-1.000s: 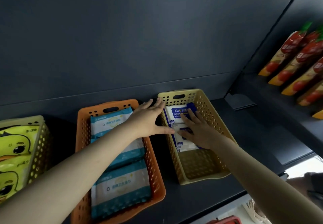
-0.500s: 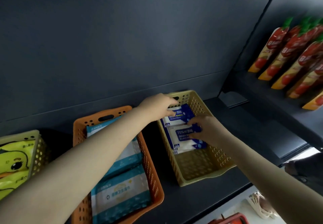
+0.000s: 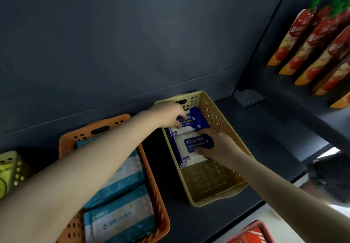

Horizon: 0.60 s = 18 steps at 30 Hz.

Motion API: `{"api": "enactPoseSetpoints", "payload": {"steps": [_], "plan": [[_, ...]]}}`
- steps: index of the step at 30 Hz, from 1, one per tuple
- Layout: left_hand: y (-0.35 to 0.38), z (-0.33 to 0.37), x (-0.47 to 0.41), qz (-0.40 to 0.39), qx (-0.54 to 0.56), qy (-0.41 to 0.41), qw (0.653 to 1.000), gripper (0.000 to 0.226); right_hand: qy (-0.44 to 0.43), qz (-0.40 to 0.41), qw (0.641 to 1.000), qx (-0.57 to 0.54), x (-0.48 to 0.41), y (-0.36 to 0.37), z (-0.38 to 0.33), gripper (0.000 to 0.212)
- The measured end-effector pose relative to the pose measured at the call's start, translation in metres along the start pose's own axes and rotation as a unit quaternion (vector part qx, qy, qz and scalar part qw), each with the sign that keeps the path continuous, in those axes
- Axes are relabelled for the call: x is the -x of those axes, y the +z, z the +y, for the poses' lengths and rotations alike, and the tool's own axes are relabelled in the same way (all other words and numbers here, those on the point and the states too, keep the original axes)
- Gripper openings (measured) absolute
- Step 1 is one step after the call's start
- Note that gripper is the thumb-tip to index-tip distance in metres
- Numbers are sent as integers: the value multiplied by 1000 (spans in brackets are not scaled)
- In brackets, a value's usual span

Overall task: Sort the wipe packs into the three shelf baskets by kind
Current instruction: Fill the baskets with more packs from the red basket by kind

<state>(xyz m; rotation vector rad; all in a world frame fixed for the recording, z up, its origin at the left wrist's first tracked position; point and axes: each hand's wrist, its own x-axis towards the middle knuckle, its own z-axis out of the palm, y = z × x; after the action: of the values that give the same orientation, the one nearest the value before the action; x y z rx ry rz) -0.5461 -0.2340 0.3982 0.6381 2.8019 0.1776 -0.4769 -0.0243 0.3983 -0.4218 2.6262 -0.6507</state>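
Observation:
Three baskets stand on the dark shelf. The tan basket [image 3: 217, 189] on the right holds blue-and-white alcohol wipe packs. My left hand [image 3: 168, 115] reaches into its far end and grips the far blue pack [image 3: 197, 119]. My right hand [image 3: 219, 148] holds the near blue pack [image 3: 189, 148] at its right edge, thumb on top. The orange basket [image 3: 151, 182] in the middle holds teal-and-white wipe packs [image 3: 121, 218]. At the left edge, a pale yellow basket [image 3: 17, 169] holds yellow packs, mostly out of view.
Red-and-yellow pouches [image 3: 310, 40] hang in a row on the shelf unit at the right. The dark back panel [image 3: 132, 43] rises just behind the baskets. A red basket [image 3: 251, 233] shows below the shelf's front edge. The near half of the tan basket holds nothing.
My left hand moved from the gap between the baskets into the tan basket's far end and curled onto the far pack. My right hand shifted to the near pack's right edge.

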Motion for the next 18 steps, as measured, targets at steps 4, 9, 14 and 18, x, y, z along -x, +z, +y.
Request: {"api": "enactPoseSetpoints", "payload": {"steps": [4, 9, 14, 18], "plan": [[-2, -7, 18, 89, 95, -11, 991, 31, 87, 15, 993, -74, 0, 4, -1, 60], [-4, -14, 44, 119, 72, -26, 990, 39, 91, -18, 993, -79, -2, 10, -13, 62], [3, -1, 56, 87, 72, -66, 991, 66, 156, -57, 967, -194, -3, 14, -10, 39], [11, 3, 56, 38, 61, -89, 993, 70, 158, -68, 962, -214, -3, 13, -8, 30]]}}
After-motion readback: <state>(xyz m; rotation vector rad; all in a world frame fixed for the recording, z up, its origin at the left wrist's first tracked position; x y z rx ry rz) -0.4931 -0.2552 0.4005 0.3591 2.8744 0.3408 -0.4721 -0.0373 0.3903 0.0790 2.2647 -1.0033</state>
